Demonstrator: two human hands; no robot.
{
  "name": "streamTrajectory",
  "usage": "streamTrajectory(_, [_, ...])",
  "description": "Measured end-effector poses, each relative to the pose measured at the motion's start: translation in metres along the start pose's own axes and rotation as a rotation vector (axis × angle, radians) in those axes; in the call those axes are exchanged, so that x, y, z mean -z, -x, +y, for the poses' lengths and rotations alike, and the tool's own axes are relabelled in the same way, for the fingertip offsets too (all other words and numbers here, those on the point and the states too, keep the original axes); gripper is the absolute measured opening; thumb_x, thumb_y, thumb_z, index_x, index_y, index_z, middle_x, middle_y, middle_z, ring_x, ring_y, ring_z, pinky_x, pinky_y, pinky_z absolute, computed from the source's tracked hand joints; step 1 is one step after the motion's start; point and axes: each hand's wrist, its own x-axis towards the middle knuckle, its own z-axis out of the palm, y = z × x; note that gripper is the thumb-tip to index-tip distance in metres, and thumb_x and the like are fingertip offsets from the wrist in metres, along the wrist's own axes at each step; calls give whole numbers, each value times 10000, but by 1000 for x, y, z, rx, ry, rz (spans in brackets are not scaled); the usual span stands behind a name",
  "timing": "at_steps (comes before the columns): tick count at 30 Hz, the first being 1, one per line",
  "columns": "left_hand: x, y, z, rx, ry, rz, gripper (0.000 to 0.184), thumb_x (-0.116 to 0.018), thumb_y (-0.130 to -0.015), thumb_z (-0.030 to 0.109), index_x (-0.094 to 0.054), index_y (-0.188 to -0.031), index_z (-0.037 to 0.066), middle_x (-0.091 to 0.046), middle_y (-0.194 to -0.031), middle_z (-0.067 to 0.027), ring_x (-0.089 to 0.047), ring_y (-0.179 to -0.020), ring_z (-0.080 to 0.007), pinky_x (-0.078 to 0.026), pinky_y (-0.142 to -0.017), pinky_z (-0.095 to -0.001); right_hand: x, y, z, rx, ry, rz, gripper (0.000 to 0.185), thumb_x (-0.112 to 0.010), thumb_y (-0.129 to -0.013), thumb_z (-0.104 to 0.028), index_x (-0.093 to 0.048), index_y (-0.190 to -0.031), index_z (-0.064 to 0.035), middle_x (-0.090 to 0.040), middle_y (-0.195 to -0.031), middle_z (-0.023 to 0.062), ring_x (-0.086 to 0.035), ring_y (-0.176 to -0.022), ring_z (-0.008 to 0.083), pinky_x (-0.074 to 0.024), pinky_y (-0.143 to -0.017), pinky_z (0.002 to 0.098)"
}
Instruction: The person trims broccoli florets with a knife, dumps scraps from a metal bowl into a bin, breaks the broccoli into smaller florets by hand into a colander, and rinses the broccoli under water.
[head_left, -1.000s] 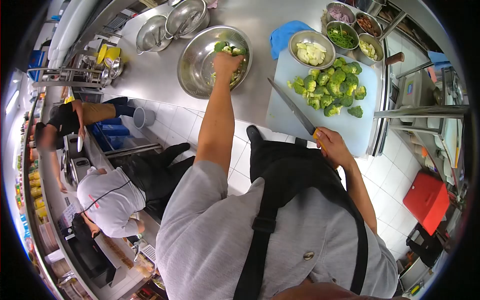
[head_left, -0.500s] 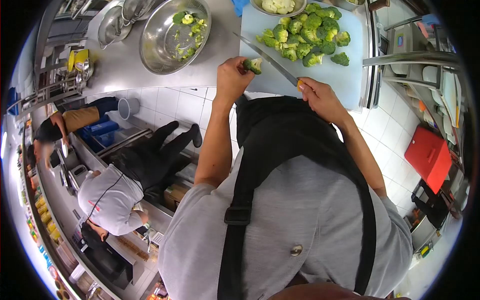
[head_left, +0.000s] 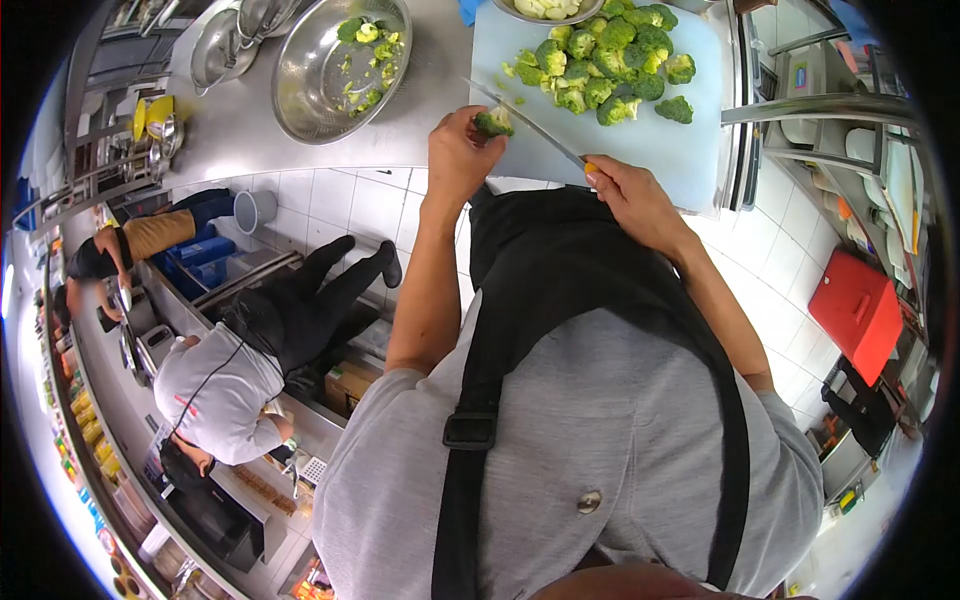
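— What are the hands doing?
— The left hand (head_left: 465,155) is pinching a broccoli floret (head_left: 493,122) above the cutting board (head_left: 655,165); the right hand (head_left: 632,200) is gripping the knife (head_left: 545,136) by its handle.
— What could be going wrong?
— The blade is pointing past the left fingers, very near. A slipping floret could be causing a cut, I think. Whether they are touching, I cannot tell.

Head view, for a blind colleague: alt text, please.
The left hand holds a broccoli floret near the knife in the right hand; a cutting board bears more broccoli, and a metal bowl at left holds green pieces.
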Motion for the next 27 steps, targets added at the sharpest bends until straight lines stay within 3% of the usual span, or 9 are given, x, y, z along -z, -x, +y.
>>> streamTrajectory(3, [-1,2,0,196,241,-3,434,-856,-775,64,-691,-1158,-58,-728,-963,-115,-727,-876,-149,-590,-765,-295,4,5,4,10,-4,22,322,-564,-1089,-261,-658,-1298,-35,-720,-1037,231,-679,-915,397,-517,-826,434])
streamTrajectory(6, [-1,4,-8,207,501,55,383,-810,-837,20,-666,-1187,-39,-719,-976,-74,-716,-913,-140,-586,-801,-291,8,15,15,42,-25,52,332,-612,-1071,-241,-668,-1335,-49,-734,-1064,195,-683,-884,323,-522,-817,393])
streamTrajectory(12, [0,-1,-28,232,1047,145,342,-732,-864,-85,-662,-1193,-24,-721,-1082,-94,-702,-923,-157,-575,-866,-313,22,30,23,41,-47,19,355,-670,-1046,-203,-670,-1373,-64,-729,-1085,134,-640,-828,211,-519,-798,331])
streamTrajectory(15, [1,-4,-33,274,1042,155,350,-744,-850,-88,-669,-1185,-18,-726,-1051,-83,-694,-918,-148,-568,-868,-305,23,33,21,26,-44,9,355,-675,-1042,-194,-671,-1373,-63,-726,-1076,130,-635,-823,214,-520,-803,334])
streamTrajectory(21, [-10,6,-18,265,439,160,374,-806,-779,7,-698,-1136,-21,-743,-978,-76,-680,-872,-141,-564,-791,-295,17,38,22,-22,-6,17,349,-674,-1039,-183,-674,-1365,-59,-736,-1152,150,-690,-928,274,-539,-864,355])
streamTrajectory(27, [-12,10,3,219,119,185,386,-817,-738,57,-721,-1108,-2,-729,-945,-122,-668,-813,-199,-557,-741,-329,15,37,22,-28,-29,-5,353,-670,-1040,-183,-668,-1363,-41,-731,-1231,172,-713,-1042,313,-546,-925,371])
